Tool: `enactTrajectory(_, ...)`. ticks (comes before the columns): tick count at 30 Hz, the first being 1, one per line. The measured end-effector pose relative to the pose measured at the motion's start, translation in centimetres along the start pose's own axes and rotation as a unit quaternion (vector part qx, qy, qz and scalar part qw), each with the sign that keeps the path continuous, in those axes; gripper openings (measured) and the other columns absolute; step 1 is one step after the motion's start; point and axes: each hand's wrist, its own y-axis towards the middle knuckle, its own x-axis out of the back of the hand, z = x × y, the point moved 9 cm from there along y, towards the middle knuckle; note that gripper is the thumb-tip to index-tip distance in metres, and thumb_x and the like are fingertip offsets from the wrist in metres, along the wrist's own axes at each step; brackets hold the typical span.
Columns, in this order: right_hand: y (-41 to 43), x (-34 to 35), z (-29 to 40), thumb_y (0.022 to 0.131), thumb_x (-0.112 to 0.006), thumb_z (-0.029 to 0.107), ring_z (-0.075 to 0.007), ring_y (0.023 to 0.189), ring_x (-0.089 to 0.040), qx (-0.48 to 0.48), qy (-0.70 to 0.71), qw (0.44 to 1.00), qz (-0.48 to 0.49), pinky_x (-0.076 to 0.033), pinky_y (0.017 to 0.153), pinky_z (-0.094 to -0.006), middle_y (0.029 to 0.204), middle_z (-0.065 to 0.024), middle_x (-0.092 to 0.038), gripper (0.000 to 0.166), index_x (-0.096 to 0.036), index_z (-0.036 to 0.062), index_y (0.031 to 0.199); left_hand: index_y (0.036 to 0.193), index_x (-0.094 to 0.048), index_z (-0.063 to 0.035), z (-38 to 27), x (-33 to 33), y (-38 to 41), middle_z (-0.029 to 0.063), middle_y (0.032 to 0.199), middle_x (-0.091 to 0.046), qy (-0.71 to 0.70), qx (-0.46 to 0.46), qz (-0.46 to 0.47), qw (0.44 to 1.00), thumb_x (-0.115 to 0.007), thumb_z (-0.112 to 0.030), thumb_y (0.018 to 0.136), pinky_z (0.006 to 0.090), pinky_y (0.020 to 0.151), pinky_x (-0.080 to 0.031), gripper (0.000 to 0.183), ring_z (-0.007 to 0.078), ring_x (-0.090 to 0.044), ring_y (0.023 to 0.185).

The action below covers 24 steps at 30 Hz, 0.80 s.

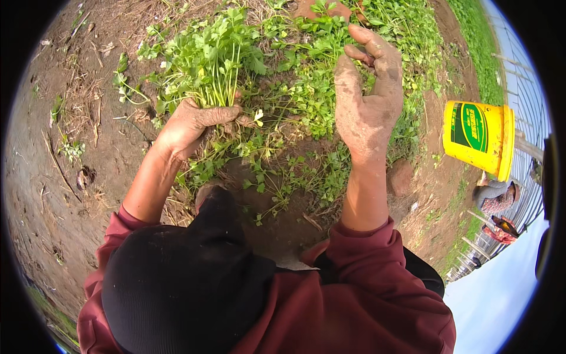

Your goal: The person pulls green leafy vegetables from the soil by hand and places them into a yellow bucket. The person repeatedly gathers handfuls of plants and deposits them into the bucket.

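My left hand [194,121] is closed around the lower stems of a leafy green bunch [212,57] that looks like celery or a similar herb. The thumb lies across the stems, and the leaves stand up beyond it; the fingers under the bunch are mostly hidden. To the right, my right hand [369,88] is raised over the plants with its palm turned up and its fingers apart and partly curled. Soil coats both hands. Loose leafy stems [314,97] lie on the ground between and beyond the hands.
A yellow plastic bucket [479,137] with a green label stands at the right. Nearby are a brick-like lump [400,177] and a reddish slab [323,9]. Other people [495,197] are farther off beside a greenhouse frame [522,88]. Bare soil [57,146] with straw stretches along the left.
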Motion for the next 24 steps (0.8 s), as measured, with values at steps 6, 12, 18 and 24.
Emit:
enactTrajectory(6, -19.8, -9.8, -0.9, 0.078, -0.058, 0.014, -0.0282, 0.100, -0.056, -0.071, -0.109, 0.616, 0.777, -0.044, 0.089, -0.0398, 0.101, -0.0133, -0.061, 0.024, -0.066, 0.0046, 0.099, 0.103, -0.063, -0.0026, -0.2, 2.8, 0.2, 0.0061, 0.095, -0.067, -0.042, -0.062, -0.091, 0.993, -0.072, -0.002, 0.078, 0.0287, 0.077, -0.052, 0.026, 0.0168, -0.064, 0.087)
enactTrajectory(12, -16.5, -3.8, -8.0, 0.080, -0.069, 0.027, -0.0262, 0.088, -0.063, -0.265, -0.006, 0.833, 0.485, -0.049, 0.081, -0.0360, 0.095, -0.0093, -0.065, 0.023, -0.068, 0.0036, 0.078, 0.110, -0.056, -0.0048, -7.2, 6.8, -1.2, 0.0082, 0.094, -0.067, 0.159, -0.096, -0.089, 0.979, -0.074, -0.013, 0.079, 0.0291, 0.069, -0.053, 0.036, 0.0179, -0.064, 0.080)
enactTrajectory(18, -9.9, 1.4, -16.8, 0.079, -0.059, 0.024, -0.0307, 0.096, -0.060, -0.308, -0.351, 0.860, 0.206, -0.048, 0.084, -0.0408, 0.103, -0.0107, -0.061, 0.020, -0.068, 0.0124, 0.093, 0.109, -0.062, 0.0032, -3.9, 5.7, -0.3, 0.0104, 0.096, -0.069, 0.021, -0.045, -0.088, 0.995, -0.068, -0.007, 0.082, 0.0303, 0.070, -0.055, 0.029, 0.0175, -0.067, 0.082)
enactTrajectory(24, -10.0, 2.5, -18.9, 0.076, -0.061, 0.026, -0.0305, 0.097, -0.061, -0.364, -0.390, 0.829, 0.166, -0.049, 0.083, -0.0427, 0.104, -0.0128, -0.064, 0.024, -0.071, 0.0104, 0.090, 0.106, -0.062, 0.0005, 0.0, 2.8, -0.7, 0.0080, 0.095, -0.068, 0.019, 0.017, -0.081, 0.996, -0.069, -0.003, 0.080, 0.0274, 0.068, -0.053, 0.027, 0.0163, -0.066, 0.083)
